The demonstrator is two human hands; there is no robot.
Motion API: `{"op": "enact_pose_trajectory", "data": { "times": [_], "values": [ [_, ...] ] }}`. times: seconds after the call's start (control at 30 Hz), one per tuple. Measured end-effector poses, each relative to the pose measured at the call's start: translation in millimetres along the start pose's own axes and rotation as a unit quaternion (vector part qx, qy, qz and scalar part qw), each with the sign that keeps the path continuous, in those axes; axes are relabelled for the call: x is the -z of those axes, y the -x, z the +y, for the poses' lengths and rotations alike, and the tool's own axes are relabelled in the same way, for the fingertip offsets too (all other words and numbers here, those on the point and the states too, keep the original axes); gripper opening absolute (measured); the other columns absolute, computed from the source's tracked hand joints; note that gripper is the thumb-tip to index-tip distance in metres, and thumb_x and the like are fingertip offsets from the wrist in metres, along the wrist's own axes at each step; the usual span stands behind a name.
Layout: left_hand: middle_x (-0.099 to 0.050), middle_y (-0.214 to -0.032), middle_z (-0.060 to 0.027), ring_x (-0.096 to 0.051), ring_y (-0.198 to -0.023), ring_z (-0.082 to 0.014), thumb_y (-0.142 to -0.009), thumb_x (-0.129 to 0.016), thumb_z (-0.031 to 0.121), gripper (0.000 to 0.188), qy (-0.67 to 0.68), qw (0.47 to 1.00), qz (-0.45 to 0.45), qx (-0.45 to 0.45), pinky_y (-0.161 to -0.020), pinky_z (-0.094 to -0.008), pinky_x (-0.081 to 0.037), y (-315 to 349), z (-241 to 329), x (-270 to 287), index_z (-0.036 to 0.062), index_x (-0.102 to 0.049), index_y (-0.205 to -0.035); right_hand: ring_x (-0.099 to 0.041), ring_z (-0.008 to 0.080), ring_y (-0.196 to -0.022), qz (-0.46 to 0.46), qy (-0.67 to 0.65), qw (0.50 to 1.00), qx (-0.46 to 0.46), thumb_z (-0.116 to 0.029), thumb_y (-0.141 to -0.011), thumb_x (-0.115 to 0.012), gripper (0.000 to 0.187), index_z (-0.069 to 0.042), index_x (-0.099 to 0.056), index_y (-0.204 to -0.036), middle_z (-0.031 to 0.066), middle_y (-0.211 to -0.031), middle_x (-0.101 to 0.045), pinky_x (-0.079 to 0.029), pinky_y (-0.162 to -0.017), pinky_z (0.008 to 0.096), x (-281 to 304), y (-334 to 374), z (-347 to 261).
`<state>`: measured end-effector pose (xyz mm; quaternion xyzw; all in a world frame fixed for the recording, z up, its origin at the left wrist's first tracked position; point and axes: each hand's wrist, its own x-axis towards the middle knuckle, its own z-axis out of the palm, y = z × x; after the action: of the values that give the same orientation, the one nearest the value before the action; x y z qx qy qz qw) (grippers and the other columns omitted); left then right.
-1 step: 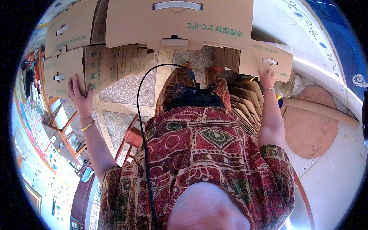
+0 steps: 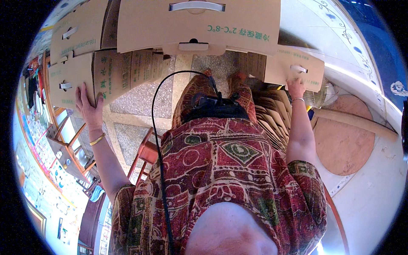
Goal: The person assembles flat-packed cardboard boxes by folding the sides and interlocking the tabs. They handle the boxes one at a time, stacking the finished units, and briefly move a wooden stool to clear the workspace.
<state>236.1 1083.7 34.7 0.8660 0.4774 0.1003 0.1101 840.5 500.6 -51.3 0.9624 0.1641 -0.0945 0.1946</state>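
My left hand point(image 2: 89, 107) lies with spread fingers against the near end of a brown cardboard box point(image 2: 70, 80) at the left, the thumb by its side face. That box has a white handle point(image 2: 65, 86) and green print. On the right, the bent fingers of my right hand point(image 2: 296, 90) press together at the near edge of a smaller-looking cardboard box point(image 2: 312, 70), just below its white handle point(image 2: 299, 68). Between them at the top is a large cardboard box point(image 2: 195, 29) with a metallic-looking handle point(image 2: 196, 6).
Flattened cardboard sheets point(image 2: 272, 112) are stacked below the right box. A round brown board point(image 2: 346, 140) lies on the white surface further right. A red stool point(image 2: 147, 152) is beside my left arm. A black cable point(image 2: 154, 110) loops across my front.
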Motion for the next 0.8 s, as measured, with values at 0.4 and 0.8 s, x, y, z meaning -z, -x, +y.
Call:
{"op": "enact_pose_trajectory", "data": {
  "times": [0.4, 0.8],
  "values": [
    [-0.035, -0.146, -0.0129, -0.033, -0.133, -0.0357, -0.072, -0.075, 0.026, 0.076, 0.023, 1.0, 0.004, 0.012, -0.111, -0.0469, -0.027, -2, 11, 3, 0.023, -0.044, -0.141, -0.049, 0.0461, -0.116, -0.026, -0.067, 0.996, 0.05, -0.057, -0.079, -0.062, 0.066, -0.009, -0.054, -0.122, 0.0272, -0.12, -0.056, -0.041, -0.094, 0.0539, 21, -10, -30],
    [-0.034, -0.147, -0.0145, -0.032, -0.134, -0.0374, -0.073, -0.075, 0.026, 0.076, 0.021, 1.0, 0.007, -0.007, -0.111, -0.049, -0.026, -2, 17, 6, 0.0236, -0.043, -0.142, -0.053, 0.0477, -0.107, 0.004, -0.07, 0.997, 0.044, -0.051, -0.082, -0.058, 0.058, -0.009, -0.054, -0.121, 0.0313, -0.112, -0.057, -0.042, -0.093, 0.054, 53, -17, -53]
  ]
}}
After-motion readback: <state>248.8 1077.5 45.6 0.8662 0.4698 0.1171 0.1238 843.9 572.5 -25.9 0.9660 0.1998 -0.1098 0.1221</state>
